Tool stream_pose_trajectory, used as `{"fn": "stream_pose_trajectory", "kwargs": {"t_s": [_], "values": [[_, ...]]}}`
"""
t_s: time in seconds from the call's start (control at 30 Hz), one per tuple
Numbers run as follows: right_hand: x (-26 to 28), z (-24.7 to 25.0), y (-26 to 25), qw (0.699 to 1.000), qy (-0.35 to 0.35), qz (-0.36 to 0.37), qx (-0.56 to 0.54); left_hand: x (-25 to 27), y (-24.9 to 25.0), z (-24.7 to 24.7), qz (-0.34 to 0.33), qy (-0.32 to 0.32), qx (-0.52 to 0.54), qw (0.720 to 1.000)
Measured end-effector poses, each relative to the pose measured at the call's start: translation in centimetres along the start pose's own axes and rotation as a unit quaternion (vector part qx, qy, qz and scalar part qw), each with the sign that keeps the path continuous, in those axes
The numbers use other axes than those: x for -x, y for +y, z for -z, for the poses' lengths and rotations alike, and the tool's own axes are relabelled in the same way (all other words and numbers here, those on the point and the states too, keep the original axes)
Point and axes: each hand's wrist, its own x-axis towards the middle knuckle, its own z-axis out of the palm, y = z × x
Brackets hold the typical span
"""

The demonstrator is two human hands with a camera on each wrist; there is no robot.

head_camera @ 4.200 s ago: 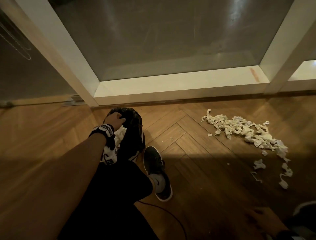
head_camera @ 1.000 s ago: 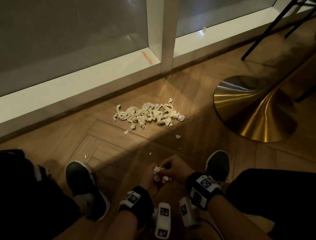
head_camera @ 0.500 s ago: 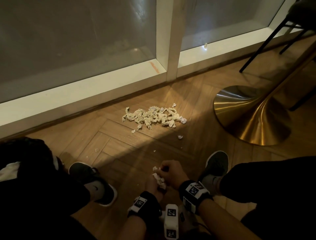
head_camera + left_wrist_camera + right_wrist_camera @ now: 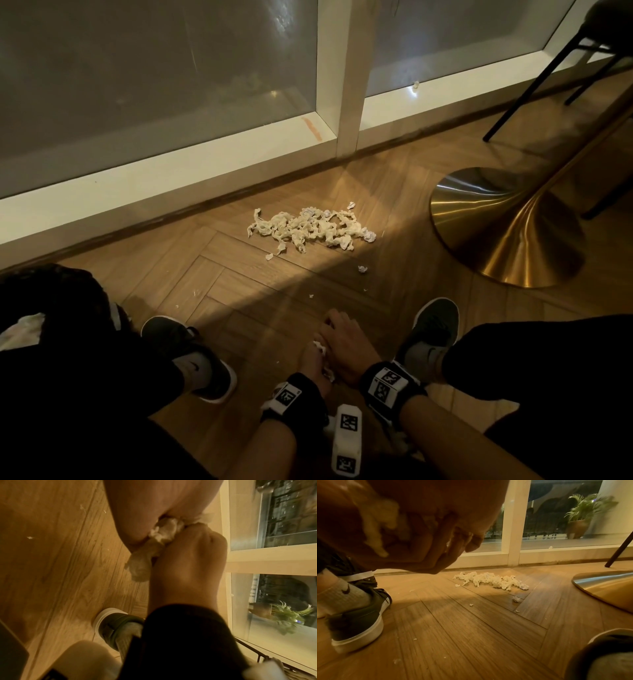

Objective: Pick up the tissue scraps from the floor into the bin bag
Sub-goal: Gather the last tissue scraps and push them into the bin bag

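Observation:
A pile of crumpled white tissue scraps (image 4: 311, 228) lies on the wood floor near the window sill, also seen in the right wrist view (image 4: 491, 580). One loose scrap (image 4: 362, 269) sits just in front of the pile. Low between my feet, my left hand (image 4: 313, 363) and right hand (image 4: 346, 342) are pressed together around a wad of tissue scraps (image 4: 320, 347). In the left wrist view my left hand (image 4: 188, 555) is a fist on the wad (image 4: 163, 532). My right hand (image 4: 419, 534) curls over tissue (image 4: 385, 513). The black bin bag (image 4: 51, 298) sits at my left.
A brass table base (image 4: 507, 233) stands right of the pile, with black chair legs (image 4: 534, 78) behind it. A white window frame (image 4: 171, 171) runs along the back. My shoes (image 4: 191, 356) (image 4: 431, 329) flank the hands. Tiny crumbs (image 4: 311, 295) dot the floor.
My left hand left the bin bag and joined the right between my feet. Over the last second the right hand closed down over the wad held by both hands.

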Motion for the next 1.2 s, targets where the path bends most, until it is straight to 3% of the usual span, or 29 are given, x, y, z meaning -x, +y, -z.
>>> {"fn": "stream_pose_trajectory", "kwargs": {"t_s": [0.13, 0.27, 0.43, 0.57, 0.67, 0.73, 0.8, 0.87, 0.93, 1.03, 1.2], "values": [[-0.2, 0.7, -0.6, 0.999, 0.016, -0.016, -0.049, 0.3, 0.4, -0.1, -0.008, 0.024, -0.019, 1.000], [0.0, 2.1, -1.3, 0.993, 0.032, 0.031, -0.106, 0.7, 1.2, 0.3, -0.016, 0.006, -0.007, 1.000], [0.1, 4.1, -1.0, 0.984, -0.055, 0.060, -0.156, -1.5, 2.9, 1.9, -0.018, -0.005, -0.021, 1.000], [0.1, 3.9, -0.6, 0.982, -0.061, 0.063, -0.168, -0.3, 3.8, 2.2, -0.054, -0.039, -0.141, 0.988], [-0.2, 3.3, -0.3, 0.981, -0.032, 0.047, -0.186, -0.3, 3.3, 1.4, -0.105, -0.078, -0.289, 0.948], [-0.4, 3.1, -0.2, 0.981, -0.016, 0.040, -0.187, -1.6, 2.8, 1.5, -0.095, -0.083, -0.315, 0.941], [-0.4, 2.8, -0.2, 0.982, 0.007, 0.026, -0.188, -1.2, 2.3, 1.2, -0.110, -0.076, -0.277, 0.952], [-0.3, 2.6, 0.0, 0.980, 0.046, 0.001, -0.196, -0.2, 2.5, 0.9, -0.132, -0.121, -0.172, 0.969], [-0.3, 2.4, 0.3, 0.980, 0.075, -0.023, -0.183, 0.5, 2.8, 0.2, -0.101, -0.133, -0.050, 0.985], [-0.5, 2.4, -0.1, 0.985, 0.095, -0.021, -0.144, -0.1, 2.5, 0.0, -0.110, -0.097, -0.072, 0.987], [-0.1, 2.6, -1.5, 0.991, 0.060, 0.073, -0.098, -1.5, 2.8, 1.3, -0.112, 0.002, -0.067, 0.991]]}}
